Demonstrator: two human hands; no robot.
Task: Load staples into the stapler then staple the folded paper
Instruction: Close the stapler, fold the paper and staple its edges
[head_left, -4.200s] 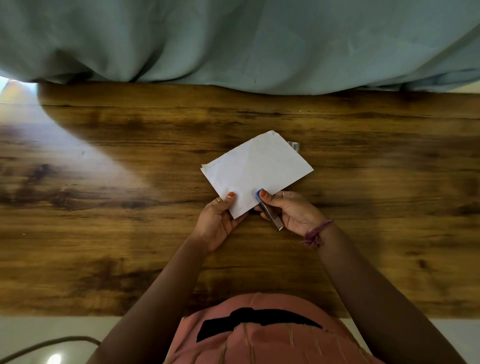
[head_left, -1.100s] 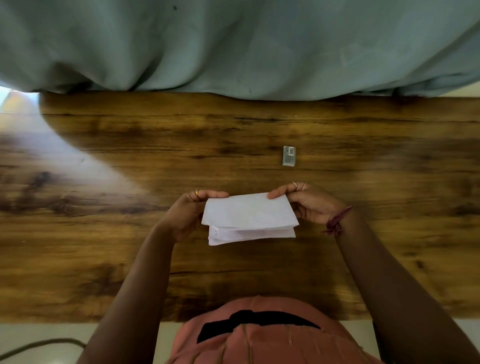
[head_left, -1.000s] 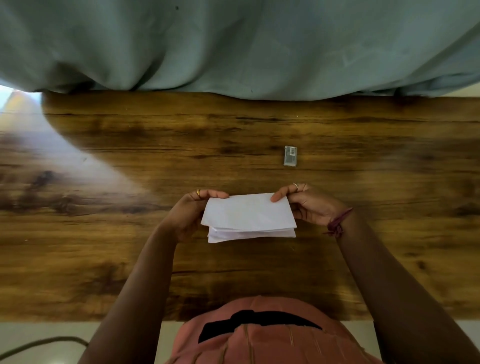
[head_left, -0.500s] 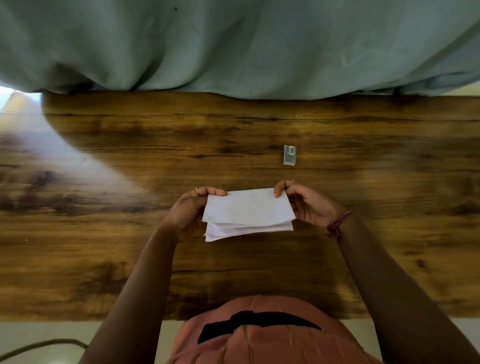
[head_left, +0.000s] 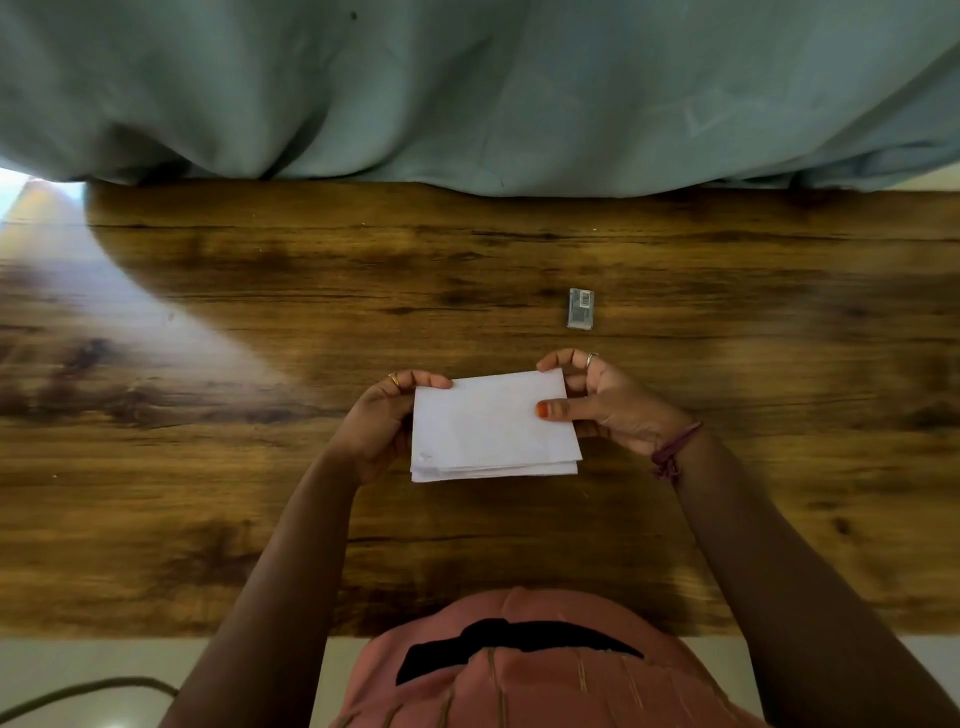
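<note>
Nearest the camera, a salmon-pink garment (head_left: 545, 670) fills the bottom edge, both bare forearms reaching out over the dark, knotty wooden table (head_left: 260, 519). Between them sits the folded white paper (head_left: 488, 431), layered edges facing the person, held above the tabletop. The left hand (head_left: 376, 423) grips its left edge, fingers curled over the top corner. The right hand (head_left: 613, 402) pinches the right edge, thumb flat on top. Beyond, well apart, lies a small grey staple box (head_left: 581, 308). Farthest, a grey-green curtain (head_left: 467, 88).

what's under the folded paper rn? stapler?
Only fingers of the left hand and right hand gripping the folded paper show, with the table below. No stapler in view; the sheet hides anything behind it.
</note>
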